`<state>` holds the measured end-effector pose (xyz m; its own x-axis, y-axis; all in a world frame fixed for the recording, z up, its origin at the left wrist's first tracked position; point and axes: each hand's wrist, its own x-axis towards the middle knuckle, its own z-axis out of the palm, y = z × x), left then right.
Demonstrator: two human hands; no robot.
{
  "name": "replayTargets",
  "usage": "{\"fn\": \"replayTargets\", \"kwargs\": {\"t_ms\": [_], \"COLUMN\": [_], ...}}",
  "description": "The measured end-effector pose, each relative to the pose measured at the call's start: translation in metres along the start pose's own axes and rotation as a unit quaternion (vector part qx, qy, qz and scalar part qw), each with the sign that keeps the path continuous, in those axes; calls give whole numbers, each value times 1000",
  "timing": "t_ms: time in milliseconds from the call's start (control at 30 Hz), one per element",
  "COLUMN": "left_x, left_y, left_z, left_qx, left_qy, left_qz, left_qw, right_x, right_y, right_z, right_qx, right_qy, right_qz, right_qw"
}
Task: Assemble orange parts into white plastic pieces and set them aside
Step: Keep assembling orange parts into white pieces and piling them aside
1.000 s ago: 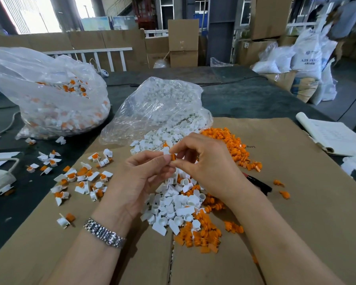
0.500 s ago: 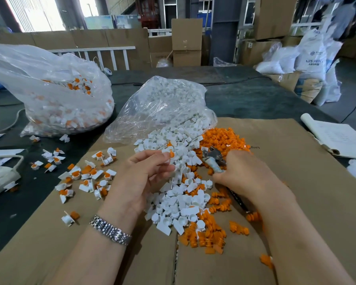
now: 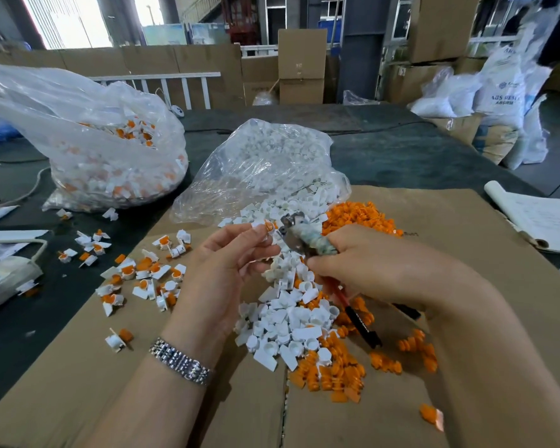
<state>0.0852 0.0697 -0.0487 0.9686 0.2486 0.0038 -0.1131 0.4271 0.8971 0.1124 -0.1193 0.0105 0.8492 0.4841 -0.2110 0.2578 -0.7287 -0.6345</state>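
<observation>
The left hand (image 3: 227,253) pinches a small white plastic piece with an orange part (image 3: 266,228); the right hand (image 3: 369,260) grips worn metal pliers (image 3: 299,240). Pressing seems next, needing the jaws aligned.

Under our hands (image 3: 220,263) lies the loose heap of pieces (image 3: 291,315) on the cardboard sheet (image 3: 466,253). Left of our left hand sit the finished pieces (image 3: 139,273). Beyond our hands rests a bag (image 3: 272,166); farther left, another bag (image 3: 88,140). Right of our right hand (image 3: 379,266) lies a notebook (image 3: 540,218).
</observation>
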Motion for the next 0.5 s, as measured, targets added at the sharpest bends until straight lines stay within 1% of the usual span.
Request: {"fn": "replayTargets", "kwargs": {"t_ms": [233,367,433,500], "left_x": [-1,-1,-1,-1], "left_y": [-1,-3,-3,-3], "left_z": [1,1,2,2], "left_qx": [26,56,58,53], "left_qy": [10,18,19,25], "left_qz": [22,35,38,38], "left_qw": [999,998,997,998], "right_x": [3,3,3,5], "right_y": [-5,-7,-10,-13], "right_z": [11,16,21,27], "right_qx": [-10,8,8,0], "right_qy": [2,-12,1,32], "right_qz": [-33,-36,-39,-41], "right_qw": [999,999,999,999]}}
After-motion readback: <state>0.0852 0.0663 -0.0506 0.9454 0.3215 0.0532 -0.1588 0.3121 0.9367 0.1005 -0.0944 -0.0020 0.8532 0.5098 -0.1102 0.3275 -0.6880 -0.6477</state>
